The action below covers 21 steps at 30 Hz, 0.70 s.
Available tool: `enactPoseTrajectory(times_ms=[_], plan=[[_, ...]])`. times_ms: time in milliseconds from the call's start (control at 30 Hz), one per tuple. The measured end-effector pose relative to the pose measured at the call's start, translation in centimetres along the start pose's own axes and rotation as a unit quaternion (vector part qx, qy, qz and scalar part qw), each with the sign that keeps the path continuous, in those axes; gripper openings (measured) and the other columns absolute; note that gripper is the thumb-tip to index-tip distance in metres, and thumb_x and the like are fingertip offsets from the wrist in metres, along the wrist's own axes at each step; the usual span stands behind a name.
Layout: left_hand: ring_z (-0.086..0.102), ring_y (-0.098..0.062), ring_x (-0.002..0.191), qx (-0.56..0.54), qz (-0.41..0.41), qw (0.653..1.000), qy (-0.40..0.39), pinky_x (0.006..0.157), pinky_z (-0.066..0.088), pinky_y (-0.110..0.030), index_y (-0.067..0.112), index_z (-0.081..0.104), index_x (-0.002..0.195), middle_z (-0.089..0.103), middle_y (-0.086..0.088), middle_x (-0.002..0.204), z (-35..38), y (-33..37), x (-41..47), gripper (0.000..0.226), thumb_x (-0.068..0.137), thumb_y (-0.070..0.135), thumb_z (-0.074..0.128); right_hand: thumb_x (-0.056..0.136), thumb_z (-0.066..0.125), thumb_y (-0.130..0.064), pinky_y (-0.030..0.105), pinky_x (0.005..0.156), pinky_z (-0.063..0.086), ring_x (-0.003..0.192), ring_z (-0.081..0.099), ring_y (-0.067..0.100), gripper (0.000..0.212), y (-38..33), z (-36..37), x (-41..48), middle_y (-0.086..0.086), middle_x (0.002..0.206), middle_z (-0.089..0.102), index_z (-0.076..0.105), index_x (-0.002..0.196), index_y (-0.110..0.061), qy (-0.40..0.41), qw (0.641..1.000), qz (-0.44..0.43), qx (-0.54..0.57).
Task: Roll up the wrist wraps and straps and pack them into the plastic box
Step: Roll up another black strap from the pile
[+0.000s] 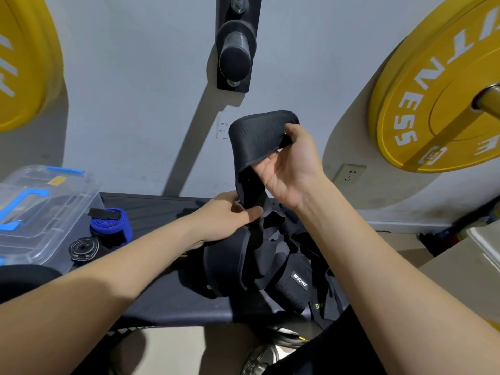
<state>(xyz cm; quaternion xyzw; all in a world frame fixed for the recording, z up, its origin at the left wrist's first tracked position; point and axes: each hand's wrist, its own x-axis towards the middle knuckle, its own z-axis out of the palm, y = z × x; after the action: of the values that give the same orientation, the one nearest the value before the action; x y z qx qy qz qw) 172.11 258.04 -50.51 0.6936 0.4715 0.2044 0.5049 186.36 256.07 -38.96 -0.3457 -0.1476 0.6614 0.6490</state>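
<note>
A black padded strap (pixel 257 136) is lifted above the bench, its wide pad bent over at the top. My right hand (pixel 290 163) grips that pad from the right. My left hand (pixel 230 220) pinches the strap's narrow lower band just above a heap of black wraps and straps (pixel 270 266). A rolled blue wrist wrap (pixel 111 221) and a rolled black wrap (pixel 84 248) lie on the bench at the left. The clear plastic box (pixel 40 212), with blue latches and its lid on, stands at the far left, beside the two rolls.
The dark bench top (pixel 167 299) runs along a grey wall. Yellow weight plates hang at the left (pixel 24 63) and right (pixel 438 104), with a black wall peg (pixel 235 58) between them. A wall socket (pixel 349 174) sits low right. A cardboard box (pixel 473 266) is at the right.
</note>
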Motion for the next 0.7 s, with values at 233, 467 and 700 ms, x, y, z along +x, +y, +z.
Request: enactPoseTrajectory(times_ms=[233, 467, 700], plan=[[0.064, -0.017, 0.121, 0.040, -0.030, 0.997, -0.053, 0.107, 0.049, -0.034, 0.024, 0.065, 0.140, 0.069, 0.008, 0.129, 3.0, -1.1, 0.9, 0.041, 0.105, 0.046, 0.065, 0.113, 0.043, -0.032, 0.039, 0.078, 0.065, 0.106, 0.076, 0.032, 0.046, -0.1, 0.3, -0.4, 0.022, 0.124, 0.075, 0.060, 0.137, 0.004, 0.037, 0.998, -0.035, 0.038], [0.069, -0.025, 0.108, 0.184, -0.023, 0.980, -0.065, 0.095, 0.053, -0.035, 0.023, 0.076, 0.121, 0.075, 0.000, 0.116, 4.2, -2.5, 1.6, 0.024, 0.104, 0.039, 0.069, 0.110, 0.034, -0.028, 0.028, 0.066, 0.046, 0.070, 0.062, 0.019, 0.038, -2.3, -0.5, -1.6, 0.004, 0.075, 0.072, 0.068, 0.106, -0.011, 0.107, 0.985, -0.134, -0.005], [0.047, -0.018, 0.150, 0.377, 0.015, 0.912, -0.161, 0.114, 0.040, -0.028, 0.033, 0.077, 0.128, 0.050, 0.007, 0.164, 4.3, -4.4, 1.2, 0.027, 0.103, 0.034, 0.068, 0.105, 0.034, -0.035, 0.030, 0.056, 0.042, 0.046, 0.035, 0.020, 0.033, -4.7, -1.0, -1.8, -0.002, 0.059, 0.028, 0.045, 0.078, -0.020, 0.100, 0.973, -0.196, 0.068]])
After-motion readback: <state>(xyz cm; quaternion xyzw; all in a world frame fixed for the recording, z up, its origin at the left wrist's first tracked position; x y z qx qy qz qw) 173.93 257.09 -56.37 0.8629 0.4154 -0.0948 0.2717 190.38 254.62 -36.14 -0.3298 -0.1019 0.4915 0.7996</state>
